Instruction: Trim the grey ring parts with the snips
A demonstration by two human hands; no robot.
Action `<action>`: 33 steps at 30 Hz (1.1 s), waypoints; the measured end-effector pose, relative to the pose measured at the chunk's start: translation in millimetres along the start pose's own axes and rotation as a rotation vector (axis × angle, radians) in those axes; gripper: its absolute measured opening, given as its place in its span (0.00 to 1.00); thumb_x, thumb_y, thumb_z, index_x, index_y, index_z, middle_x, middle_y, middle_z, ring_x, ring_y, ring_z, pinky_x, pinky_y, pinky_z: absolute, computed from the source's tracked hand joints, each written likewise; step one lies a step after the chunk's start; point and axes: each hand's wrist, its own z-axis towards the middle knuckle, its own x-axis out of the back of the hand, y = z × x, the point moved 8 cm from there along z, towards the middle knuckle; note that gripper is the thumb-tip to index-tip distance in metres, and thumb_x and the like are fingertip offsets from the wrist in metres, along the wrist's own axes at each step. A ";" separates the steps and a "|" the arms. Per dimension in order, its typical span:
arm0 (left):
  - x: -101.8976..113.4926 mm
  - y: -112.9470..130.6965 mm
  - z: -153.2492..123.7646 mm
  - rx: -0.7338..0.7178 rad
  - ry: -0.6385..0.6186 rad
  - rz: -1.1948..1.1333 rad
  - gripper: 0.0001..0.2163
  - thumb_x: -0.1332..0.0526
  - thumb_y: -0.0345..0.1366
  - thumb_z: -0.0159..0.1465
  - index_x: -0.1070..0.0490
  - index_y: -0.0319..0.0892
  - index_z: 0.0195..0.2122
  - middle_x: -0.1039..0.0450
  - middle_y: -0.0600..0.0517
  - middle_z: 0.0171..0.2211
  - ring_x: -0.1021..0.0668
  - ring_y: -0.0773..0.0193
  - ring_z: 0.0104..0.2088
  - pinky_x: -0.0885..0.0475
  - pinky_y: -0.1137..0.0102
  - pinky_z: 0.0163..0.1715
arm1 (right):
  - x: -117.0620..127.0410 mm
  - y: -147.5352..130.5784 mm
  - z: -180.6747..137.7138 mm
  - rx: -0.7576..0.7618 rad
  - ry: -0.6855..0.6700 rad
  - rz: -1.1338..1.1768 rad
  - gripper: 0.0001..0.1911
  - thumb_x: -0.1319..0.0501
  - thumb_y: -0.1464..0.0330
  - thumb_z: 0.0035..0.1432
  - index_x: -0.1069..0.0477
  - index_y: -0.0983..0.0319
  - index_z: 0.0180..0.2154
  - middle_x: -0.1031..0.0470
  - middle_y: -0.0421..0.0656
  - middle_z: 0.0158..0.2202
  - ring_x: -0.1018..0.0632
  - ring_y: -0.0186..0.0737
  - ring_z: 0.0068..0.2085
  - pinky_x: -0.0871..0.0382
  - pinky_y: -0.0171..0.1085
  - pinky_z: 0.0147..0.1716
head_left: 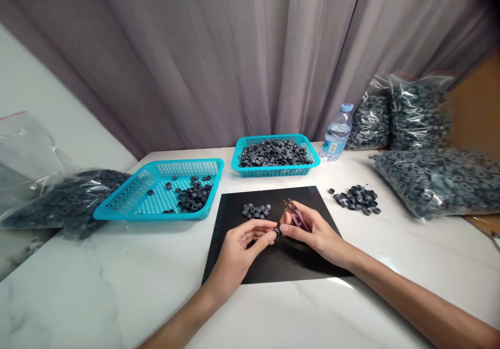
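Over a black mat (250, 265) my two hands meet near its middle. My left hand (248, 247) pinches a small dark ring-shaped piece (276, 231) between thumb and fingertips. Tweezers (297, 214) lie in the grip of my right hand (308, 229), their tips pointing up and away from the piece. The right thumb and finger come close to that same ring; whether they touch it I cannot tell. Just beyond my hands, a little heap of dark ring pieces (257, 211) rests on the mat.
Left stands a blue basket (133, 195) partly filled with rings; a fuller blue basket (275, 172) is behind the mat. Loose rings (357, 199) lie right of the mat. A water bottle (336, 135), bulging bags of rings (441, 182) and another bag (74, 198) flank the table.
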 end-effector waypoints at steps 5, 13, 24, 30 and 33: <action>-0.2 -2.0 -1.5 0.097 0.025 -0.137 0.09 0.29 0.39 0.62 0.18 0.42 0.42 0.18 0.51 0.33 0.20 0.65 0.34 0.26 0.73 0.36 | -2.5 4.7 -0.8 -0.037 -0.050 0.034 0.15 0.31 0.58 0.62 0.29 0.59 0.44 0.31 0.38 0.35 0.33 0.34 0.34 0.39 0.34 0.32; -4.5 -5.0 -1.0 0.132 0.008 -0.226 0.09 0.30 0.40 0.64 0.17 0.43 0.42 0.18 0.51 0.33 0.21 0.66 0.33 0.29 0.74 0.34 | -1.1 5.4 -0.4 -0.037 -0.053 0.041 0.16 0.31 0.58 0.62 0.27 0.59 0.46 0.28 0.38 0.36 0.30 0.35 0.35 0.37 0.35 0.34; -4.0 -7.6 -5.6 0.213 -0.019 -0.368 0.14 0.35 0.47 0.68 0.17 0.41 0.43 0.19 0.46 0.40 0.21 0.62 0.39 0.28 0.71 0.40 | -0.4 2.4 0.7 -0.044 -0.032 -0.041 0.20 0.32 0.53 0.61 0.26 0.60 0.46 0.28 0.39 0.35 0.30 0.36 0.35 0.38 0.35 0.34; 2.9 -7.6 -5.2 0.239 0.041 -0.413 0.15 0.31 0.47 0.64 0.16 0.39 0.41 0.17 0.44 0.39 0.20 0.60 0.39 0.26 0.70 0.41 | 0.4 2.6 1.0 -0.020 0.004 -0.163 0.20 0.38 0.52 0.67 0.29 0.61 0.33 0.32 0.37 0.28 0.34 0.34 0.30 0.41 0.35 0.31; 7.5 -2.0 -4.3 0.216 0.057 -0.411 0.15 0.31 0.46 0.64 0.16 0.39 0.42 0.17 0.44 0.39 0.20 0.60 0.40 0.26 0.70 0.41 | -2.4 3.1 0.6 -0.005 0.000 -0.284 0.19 0.40 0.54 0.69 0.28 0.62 0.32 0.32 0.38 0.28 0.33 0.35 0.31 0.41 0.35 0.30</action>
